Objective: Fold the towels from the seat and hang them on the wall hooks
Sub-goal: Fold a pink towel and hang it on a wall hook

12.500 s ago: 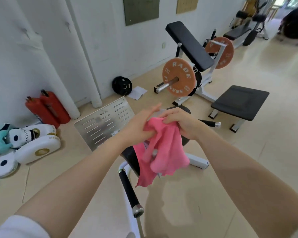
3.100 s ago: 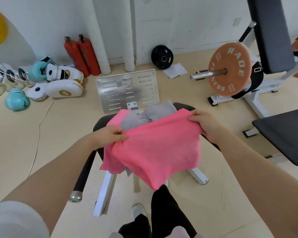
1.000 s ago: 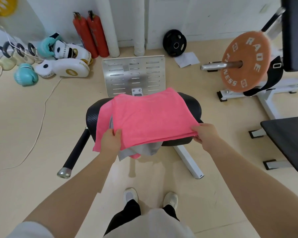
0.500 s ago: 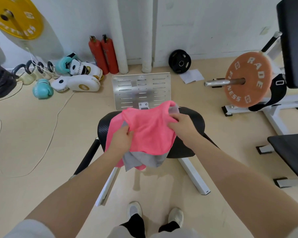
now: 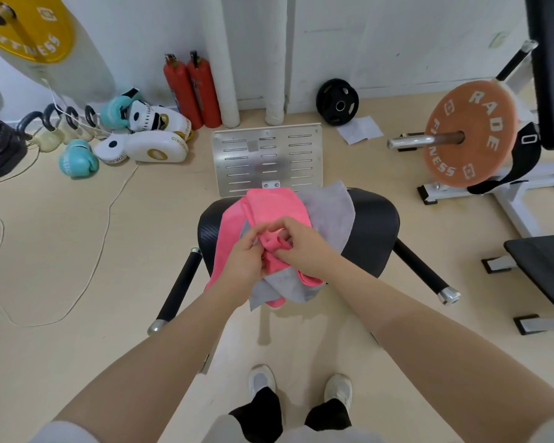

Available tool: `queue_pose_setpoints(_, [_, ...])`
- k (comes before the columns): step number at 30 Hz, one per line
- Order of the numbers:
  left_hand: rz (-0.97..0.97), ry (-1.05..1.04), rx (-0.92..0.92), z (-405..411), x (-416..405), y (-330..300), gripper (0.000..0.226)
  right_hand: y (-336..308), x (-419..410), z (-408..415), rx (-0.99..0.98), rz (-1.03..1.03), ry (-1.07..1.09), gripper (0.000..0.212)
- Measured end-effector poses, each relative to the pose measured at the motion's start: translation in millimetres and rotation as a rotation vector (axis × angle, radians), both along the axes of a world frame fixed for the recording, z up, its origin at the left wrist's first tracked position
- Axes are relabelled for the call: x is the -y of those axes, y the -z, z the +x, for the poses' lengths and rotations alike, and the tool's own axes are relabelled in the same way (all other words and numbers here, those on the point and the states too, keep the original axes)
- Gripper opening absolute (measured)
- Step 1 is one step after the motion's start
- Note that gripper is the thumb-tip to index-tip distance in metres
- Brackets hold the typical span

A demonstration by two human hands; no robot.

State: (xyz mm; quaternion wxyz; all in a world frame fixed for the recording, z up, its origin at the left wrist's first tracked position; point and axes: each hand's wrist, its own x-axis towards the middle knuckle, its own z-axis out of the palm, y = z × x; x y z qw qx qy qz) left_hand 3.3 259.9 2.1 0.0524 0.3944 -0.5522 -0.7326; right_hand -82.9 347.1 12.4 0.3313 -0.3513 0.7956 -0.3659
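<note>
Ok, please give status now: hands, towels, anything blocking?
Left hand and right hand both pinching pink towel over seat. Grey towel underneath. No hooks in view.

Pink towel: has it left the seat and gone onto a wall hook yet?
No. The pink towel lies bunched on the black seat over a grey towel, with both hands' fingers pinching it.

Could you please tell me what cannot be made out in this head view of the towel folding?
- Wall hooks: none shows in the head view.
- Grey towel: largely covered by the pink towel and both hands.
- Left hand and right hand: the exact grip is hidden in bunched pink cloth.
- Seat: its middle is under the towels.
- Yellow plate: cut off by the frame's edge.
</note>
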Motion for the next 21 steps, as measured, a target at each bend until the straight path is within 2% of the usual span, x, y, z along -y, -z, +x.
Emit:
queue_pose_setpoints(3, [-0.033,-0.023,0.025,6.7,3.0,-1.8,0.034,1.9,-3.2,3.5,-0.11,-0.03,-0.017,0.019])
queue_pose_setpoints(7, [-0.06,-0.064,0.024,9.0,5.3,-8.5,0.029,5.9,-3.5,8.1,-0.164,-0.116,0.016,0.003])
queue_pose_setpoints(11, [0.029,-0.053,0.011,13.7,10.6,-13.5,0.031,6.1,-5.7,10.8,-0.338,-0.073,-0.081,0.016])
queue_pose_setpoints(16, [0.1,-0.015,0.01,18.0,12.5,-12.9,0.03,-0.2,-4.8,16.1,-0.403,0.032,-0.065,0.02])
queue_pose_setpoints(21, [0.039,-0.032,-0.012,14.6,11.6,-13.7,0.023,-1.6,-7.6,16.1,-0.341,-0.028,0.042,0.013])
